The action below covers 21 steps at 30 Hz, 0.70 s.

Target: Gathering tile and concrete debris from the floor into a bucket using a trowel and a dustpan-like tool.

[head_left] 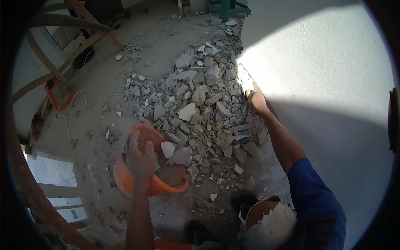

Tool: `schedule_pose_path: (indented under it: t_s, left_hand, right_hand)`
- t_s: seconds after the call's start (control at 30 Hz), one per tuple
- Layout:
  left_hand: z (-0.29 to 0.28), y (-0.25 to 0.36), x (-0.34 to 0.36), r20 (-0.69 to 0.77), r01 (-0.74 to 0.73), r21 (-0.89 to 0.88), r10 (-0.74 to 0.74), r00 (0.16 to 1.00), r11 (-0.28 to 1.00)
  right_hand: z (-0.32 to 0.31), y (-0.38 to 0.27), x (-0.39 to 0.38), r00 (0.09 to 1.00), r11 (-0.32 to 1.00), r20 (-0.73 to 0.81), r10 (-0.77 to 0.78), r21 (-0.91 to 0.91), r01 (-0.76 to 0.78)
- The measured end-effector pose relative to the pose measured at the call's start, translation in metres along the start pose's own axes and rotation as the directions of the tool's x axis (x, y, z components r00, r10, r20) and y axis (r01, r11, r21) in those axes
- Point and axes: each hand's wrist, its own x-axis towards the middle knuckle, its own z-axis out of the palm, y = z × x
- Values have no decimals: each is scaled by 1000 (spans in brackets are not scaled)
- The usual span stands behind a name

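An orange rubber bucket lies tipped, its mouth toward a heap of broken grey rubble. My left hand is over the bucket's mouth, fingers apart and thumb out. Grey lumps show beside that hand; whether it touches them is unclear. A pale chunk and a grey chunk rest at the bucket's edge. Farther off, my right hand reaches to the heap's right side at the foot of the wall. Its fingers are closed round something small and brownish that I cannot make out.
A pale wall, partly sunlit, borders the heap on the right. Wooden poles stand at left, near an orange-edged container and a white cord. A green stool is at the far end. My knee and dark shoes are close below.
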Motion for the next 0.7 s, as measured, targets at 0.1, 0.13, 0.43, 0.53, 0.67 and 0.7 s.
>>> schedule_pose_path:
  t_s: [0.1,0.13,0.43,0.53,0.67,0.7]
  left_hand:
    - [11,-11,5,-28,-7,30,8,1000,1000]
    - [10,-8,7,-32,-7,27,7,999,1000]
    - [6,-2,14,3,2,114,-3,1000,993]
    - [-8,-25,6,-3,-40,-119,40,999,992]
    - [-3,0,-15,-18,-40,54,41,999,998]
    - [-2,3,-16,-28,-51,89,54,998,995]
  right_hand:
    - [-1,6,-4,998,999,64,-24,27,22]
    - [0,13,-16,994,995,61,-86,60,82]
    - [7,-54,-148,901,945,286,-327,77,318]
    - [2,-54,-162,860,893,240,-450,95,440]
    - [-32,-20,-140,961,961,-28,-276,-17,276]
    - [-29,-5,-120,942,953,-155,-298,-108,283]
